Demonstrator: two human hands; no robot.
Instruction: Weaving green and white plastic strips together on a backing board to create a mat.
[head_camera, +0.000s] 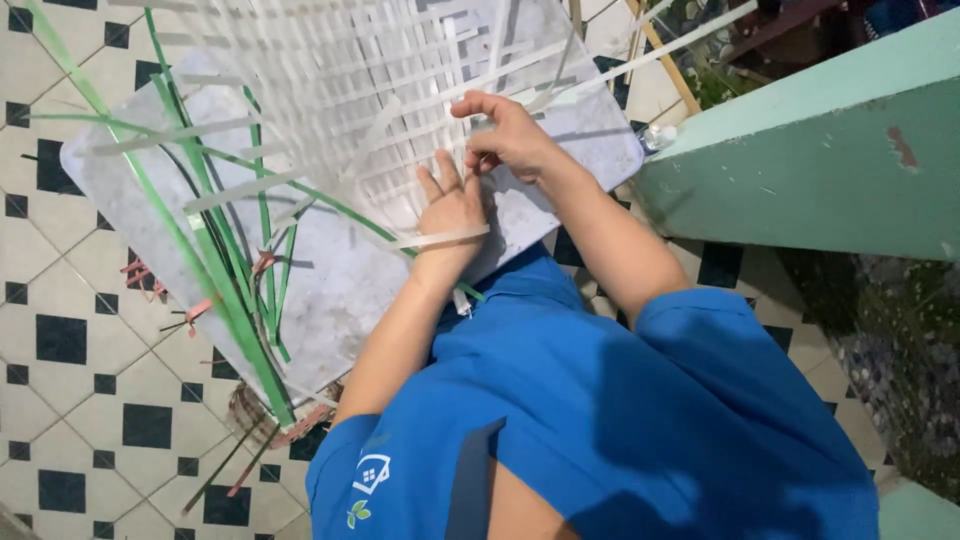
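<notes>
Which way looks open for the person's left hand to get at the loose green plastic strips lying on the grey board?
Probably yes: the left hand rests flat on the grey board, and bare board lies between it and the green plastic strips.

Two bare hands, left hand (449, 207) and right hand (508, 135), one white woven lattice (340, 90), one grey board (330, 290), and several green strips (225, 270) at centre left.
</notes>
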